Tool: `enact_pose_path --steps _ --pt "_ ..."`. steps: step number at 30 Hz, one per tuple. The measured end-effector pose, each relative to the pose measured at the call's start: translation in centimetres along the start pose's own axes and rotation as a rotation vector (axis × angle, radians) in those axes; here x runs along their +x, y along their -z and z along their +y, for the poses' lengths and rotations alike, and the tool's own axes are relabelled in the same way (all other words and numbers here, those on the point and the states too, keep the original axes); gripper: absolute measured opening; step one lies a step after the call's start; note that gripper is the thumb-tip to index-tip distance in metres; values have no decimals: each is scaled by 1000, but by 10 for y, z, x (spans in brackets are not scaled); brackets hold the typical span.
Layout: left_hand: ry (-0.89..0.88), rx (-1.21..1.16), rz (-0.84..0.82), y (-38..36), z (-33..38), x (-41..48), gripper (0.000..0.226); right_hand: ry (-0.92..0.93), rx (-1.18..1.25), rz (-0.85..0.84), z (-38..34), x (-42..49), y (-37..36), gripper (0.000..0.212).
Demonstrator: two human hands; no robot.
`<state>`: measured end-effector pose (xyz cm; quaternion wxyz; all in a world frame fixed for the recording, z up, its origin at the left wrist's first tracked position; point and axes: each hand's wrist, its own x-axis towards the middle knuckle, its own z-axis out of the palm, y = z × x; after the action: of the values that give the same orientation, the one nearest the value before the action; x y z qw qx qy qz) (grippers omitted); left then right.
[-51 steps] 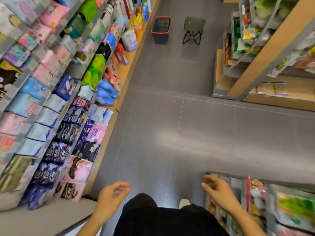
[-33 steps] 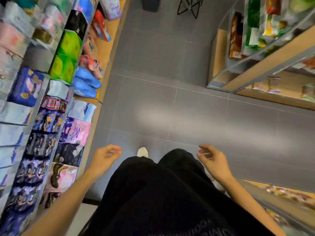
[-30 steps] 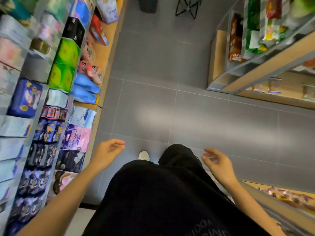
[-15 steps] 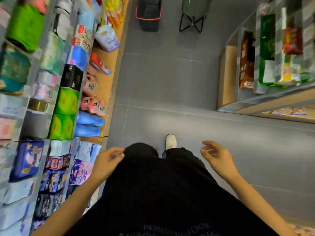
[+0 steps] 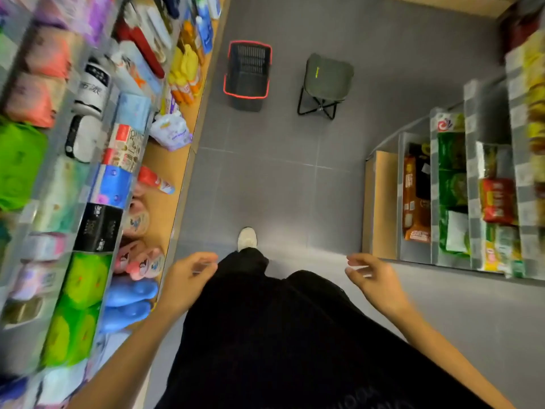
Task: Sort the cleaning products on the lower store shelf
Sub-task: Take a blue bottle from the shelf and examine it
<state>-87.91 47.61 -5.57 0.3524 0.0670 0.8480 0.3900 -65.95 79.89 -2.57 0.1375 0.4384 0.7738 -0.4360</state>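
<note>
I look down a store aisle. The lower wooden shelf (image 5: 165, 214) on the left carries cleaning products: yellow bottles (image 5: 187, 72), a white refill pouch (image 5: 172, 132), a red-and-white pouch (image 5: 154, 182), pink bottles (image 5: 141, 262) and blue bottles (image 5: 129, 299). My left hand (image 5: 188, 278) hangs beside the shelf's edge, fingers loosely curled, holding nothing. My right hand (image 5: 373, 278) hangs over the floor, also empty with relaxed fingers. Both hands are apart from every product.
A dark shopping basket with a red rim (image 5: 247, 75) and a folding stool (image 5: 326, 84) stand on the grey floor ahead. A snack rack (image 5: 454, 196) lines the right side. Upper shelves on the left hold tissue packs (image 5: 79, 293). My shoe (image 5: 247, 238) steps forward.
I have walked forward along the aisle, and the view tilted up. The basket, stool and yellow bottles came closer. Both hands stayed empty, swinging at my sides.
</note>
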Motion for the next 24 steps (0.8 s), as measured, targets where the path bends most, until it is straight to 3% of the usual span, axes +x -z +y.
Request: enact_pose_path --steps 8,15,19,24 --pt "-182 75 -139 36 133 172 25 -142 164 113 -60 91 54 25" --pt "-129 239 -179 34 213 301 19 -145 243 90 -97 225 105 25" --pt "-58 276 -104 37 248 338 17 -47 222 26 -138 311 145 28" --pt "6 136 74 48 291 371 24 124 93 -34 -217 411 195 26"
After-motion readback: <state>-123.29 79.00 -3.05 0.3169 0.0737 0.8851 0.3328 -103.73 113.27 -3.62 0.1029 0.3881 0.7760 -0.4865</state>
